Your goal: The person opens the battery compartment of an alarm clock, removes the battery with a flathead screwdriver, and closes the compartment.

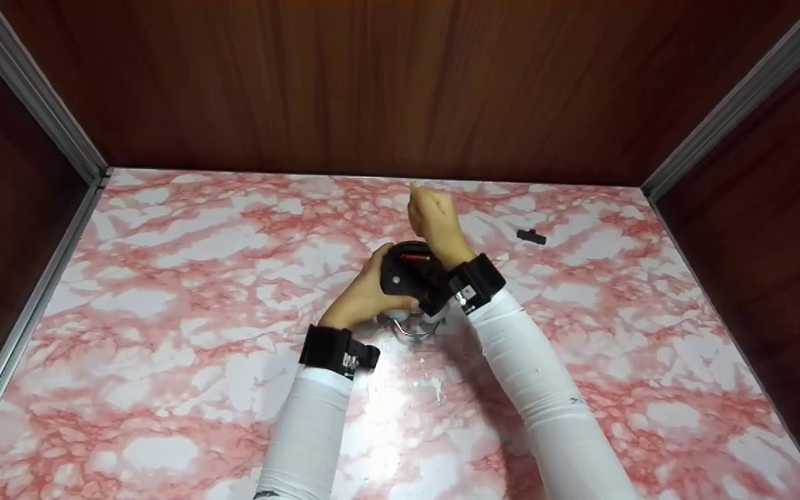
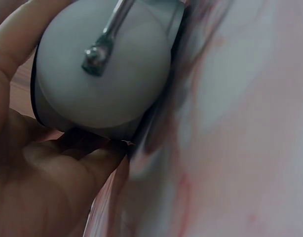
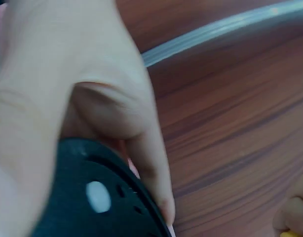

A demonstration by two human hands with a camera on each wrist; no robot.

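A dark twin-bell alarm clock (image 1: 407, 278) lies back up, a red strip showing in the recess of its back. My left hand (image 1: 362, 295) grips its side, the thumb along the near edge and the fingers around the far one. In the left wrist view, a pale rounded bell (image 2: 107, 74) with a metal handle screwed to it sits near the palm. My right hand (image 1: 435, 215) is above and beyond the clock with curled fingers. In the right wrist view, a bit of a yellow item (image 3: 289, 234) shows at those fingers; the rest is hidden.
A small black cover-like piece (image 1: 531, 237) lies on the marbled red and white table (image 1: 198, 278), to the right of the hands. Dark wood panels (image 1: 372, 83) with metal strips at the corners enclose the back and sides.
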